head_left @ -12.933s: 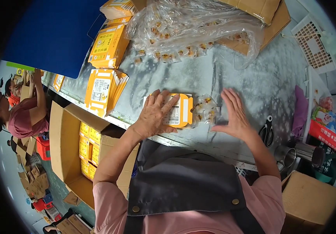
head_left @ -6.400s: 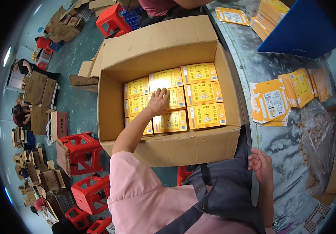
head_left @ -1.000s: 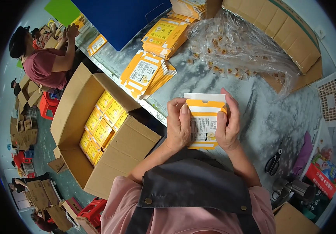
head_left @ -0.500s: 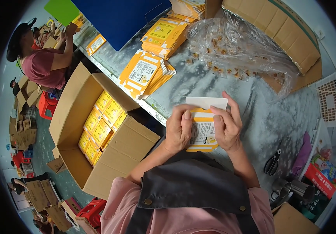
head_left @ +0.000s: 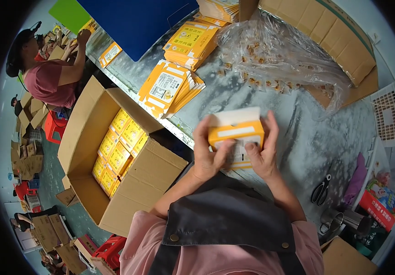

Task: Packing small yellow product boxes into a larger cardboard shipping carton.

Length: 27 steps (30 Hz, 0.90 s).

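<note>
Between my two hands is a small yellow-orange carton (head_left: 239, 133), opened out into a box shape, its white inner flap standing up at the far end. My left hand (head_left: 210, 149) grips its left side, thumb on the printed face. The right side is held by my right hand (head_left: 266, 149), its thumb also pressed on the face and its fingers behind the edge. Slight motion blur covers the carton and fingers. Flat unfolded cartons (head_left: 167, 89) lie fanned in a stack ahead on the left, with a second stack (head_left: 190, 43) behind them.
At my left stands an open cardboard box (head_left: 133, 190) holding rows of filled yellow cartons (head_left: 117, 153). Small packets in a clear plastic bag (head_left: 280, 59) spread over the far table. Scissors (head_left: 320, 190) and a metal cup (head_left: 331, 221) are at right. A co-worker (head_left: 51, 75) works far left.
The carton has gone from flattened to squared open, and its near face is now tilted up. Both my hands have shifted their hold, thumbs moving in onto the printed face.
</note>
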Tool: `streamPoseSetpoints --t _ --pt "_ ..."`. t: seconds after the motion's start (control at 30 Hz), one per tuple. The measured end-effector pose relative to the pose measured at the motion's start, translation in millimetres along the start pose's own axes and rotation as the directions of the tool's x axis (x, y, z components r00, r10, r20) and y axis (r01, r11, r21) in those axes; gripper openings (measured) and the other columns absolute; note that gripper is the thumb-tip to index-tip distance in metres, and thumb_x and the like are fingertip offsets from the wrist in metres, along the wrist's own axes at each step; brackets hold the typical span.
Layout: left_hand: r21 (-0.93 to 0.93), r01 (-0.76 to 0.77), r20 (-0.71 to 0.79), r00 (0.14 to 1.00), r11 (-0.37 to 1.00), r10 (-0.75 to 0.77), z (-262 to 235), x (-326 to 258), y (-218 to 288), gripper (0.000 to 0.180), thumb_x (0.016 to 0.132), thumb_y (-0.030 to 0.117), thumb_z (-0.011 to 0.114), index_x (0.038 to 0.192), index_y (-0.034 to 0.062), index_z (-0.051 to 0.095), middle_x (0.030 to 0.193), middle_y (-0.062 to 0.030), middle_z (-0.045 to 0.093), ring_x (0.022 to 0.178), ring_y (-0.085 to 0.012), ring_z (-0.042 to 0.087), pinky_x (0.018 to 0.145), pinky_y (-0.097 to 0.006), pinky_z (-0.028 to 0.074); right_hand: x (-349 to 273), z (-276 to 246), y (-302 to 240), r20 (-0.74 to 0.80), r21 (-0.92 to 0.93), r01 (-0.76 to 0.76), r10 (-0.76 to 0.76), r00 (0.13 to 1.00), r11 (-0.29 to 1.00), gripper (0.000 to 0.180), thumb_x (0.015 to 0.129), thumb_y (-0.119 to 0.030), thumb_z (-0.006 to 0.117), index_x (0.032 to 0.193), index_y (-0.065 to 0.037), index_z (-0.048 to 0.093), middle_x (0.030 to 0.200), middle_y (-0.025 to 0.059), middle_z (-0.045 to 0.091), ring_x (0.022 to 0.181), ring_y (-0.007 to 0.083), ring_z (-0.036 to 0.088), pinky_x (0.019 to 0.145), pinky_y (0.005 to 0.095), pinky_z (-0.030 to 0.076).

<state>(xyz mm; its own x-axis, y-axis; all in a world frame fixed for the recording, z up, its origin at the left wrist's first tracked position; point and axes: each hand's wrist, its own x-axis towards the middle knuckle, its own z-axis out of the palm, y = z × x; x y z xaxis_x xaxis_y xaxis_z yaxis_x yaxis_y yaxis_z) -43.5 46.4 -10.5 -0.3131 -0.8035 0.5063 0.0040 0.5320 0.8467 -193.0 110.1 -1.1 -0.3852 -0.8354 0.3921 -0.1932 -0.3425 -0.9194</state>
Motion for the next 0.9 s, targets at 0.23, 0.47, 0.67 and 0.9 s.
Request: streamPoseSetpoints --t 0.23,0.47,0.67,0.9 --pt "-0.101 0.596 0.101 0.803 0.797 -0.587 -14 -7 4 0.070 0.097 0.015 0.057 0.149 0.0010 0.013 0.124 -0.0214 0.047 0.114 -0.0267 0.053 0.095 -0.039 0.045 5 -38 33 0.071 -0.106 -0.276 0.284 0.956 0.955 0.038 0.092 -0.015 0.061 0.125 0.004 0.055 0.102 0.0101 0.067 0.093 0.0144 0.062 0.082 0.0287 0.050" --pt "0.538 -0.241 0.603 0.780 0.808 -0.169 -32 17 -4 0.086 0.077 0.053 0.072 0.139 0.0020 0.042 0.147 -0.0260 0.030 0.137 -0.0508 0.022 0.112 -0.061 0.019 87 -102 112 0.107 -0.663 0.090 -0.025 0.994 0.743 0.033 0.092 -0.023 0.060 0.118 -0.002 0.060 0.112 0.0177 0.059 0.105 0.0340 0.055 0.094 0.0428 0.042" --pt "0.450 -0.329 0.791 0.578 0.830 -0.200 2 2 -6 0.106 0.068 0.061 0.076 0.150 0.0114 0.031 0.150 -0.0268 0.026 0.140 -0.0501 0.019 0.112 -0.064 0.014 137 -125 125 0.140 -0.948 0.123 0.037 0.989 0.293 0.051 0.091 -0.034 0.060 0.132 -0.005 0.051 0.134 0.0209 0.047 0.127 0.0381 0.039 0.106 0.0491 0.031" --pt "0.578 -0.282 0.717 0.623 0.766 -0.312 -27 14 -10 0.103 0.064 0.045 0.079 0.149 0.0099 0.031 0.145 -0.0277 0.031 0.134 -0.0491 0.030 0.111 -0.065 0.017 63 -144 96 0.059 -0.696 0.045 -0.005 0.998 0.717 0.041 0.092 -0.018 0.059 0.130 -0.003 0.053 0.134 0.0191 0.049 0.126 0.0355 0.044 0.106 0.0419 0.035"
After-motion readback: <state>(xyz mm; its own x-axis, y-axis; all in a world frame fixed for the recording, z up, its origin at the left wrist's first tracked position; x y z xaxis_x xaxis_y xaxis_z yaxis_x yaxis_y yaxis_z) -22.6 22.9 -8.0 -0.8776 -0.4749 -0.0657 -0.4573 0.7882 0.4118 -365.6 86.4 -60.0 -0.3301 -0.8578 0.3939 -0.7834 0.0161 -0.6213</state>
